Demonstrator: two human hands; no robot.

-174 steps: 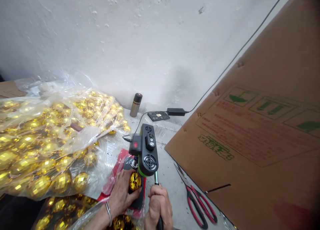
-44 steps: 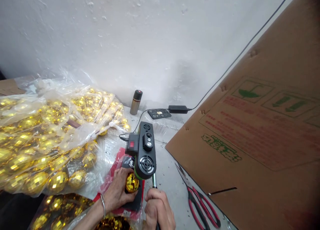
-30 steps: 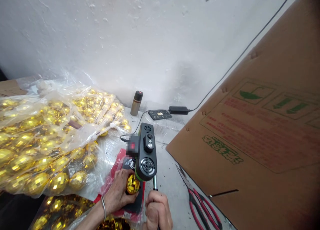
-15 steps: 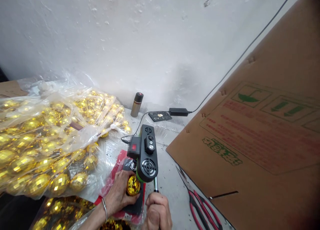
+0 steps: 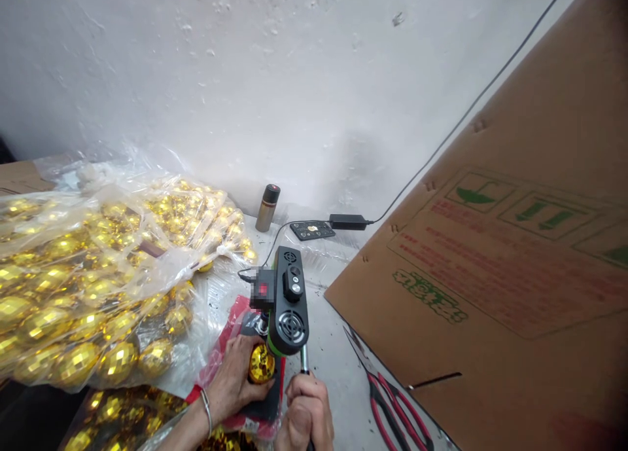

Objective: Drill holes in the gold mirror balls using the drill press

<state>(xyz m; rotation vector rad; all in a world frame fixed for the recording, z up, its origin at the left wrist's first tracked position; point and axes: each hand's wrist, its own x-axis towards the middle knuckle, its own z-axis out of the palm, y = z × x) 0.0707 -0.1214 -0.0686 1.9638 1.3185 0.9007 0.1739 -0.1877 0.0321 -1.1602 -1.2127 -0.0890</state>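
Gold faceted ball [image 5: 261, 363], shiny and round, in left hand's [image 5: 239, 380] grip

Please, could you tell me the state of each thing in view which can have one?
Left hand: curled around the ball
Gold ball: held
Right hand: closed on the metal handle
Bottle: upright, dark top on
Scissors: lying down, unheld
Black adapter: cable at both ends
Plastic bag: filled with gold balls
Carton: open or shut, cannot tell

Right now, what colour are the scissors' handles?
The scissors' handles are red and black, seen best in the head view.
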